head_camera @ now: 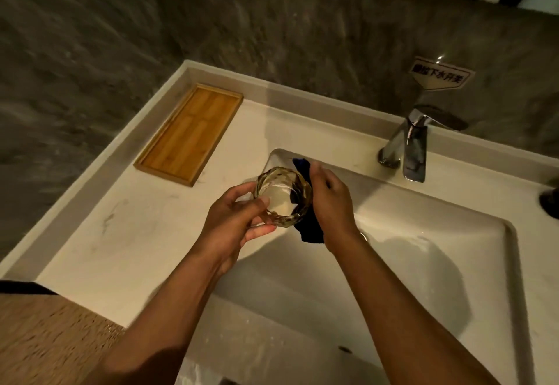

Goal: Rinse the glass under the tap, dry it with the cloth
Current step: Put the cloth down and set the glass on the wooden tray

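Cream countertop (127,233); left hand (233,221) grips glass (282,197), right hand (331,203) presses cloth (308,230).

A pale bench (99,251) with a sunken rectangular sink (453,263) stands against a dark mottled stone wall (272,21). A bamboo tray (189,133) lies at its back left (a printed sign (440,74) hangs on the wall). Light is warm and dim.
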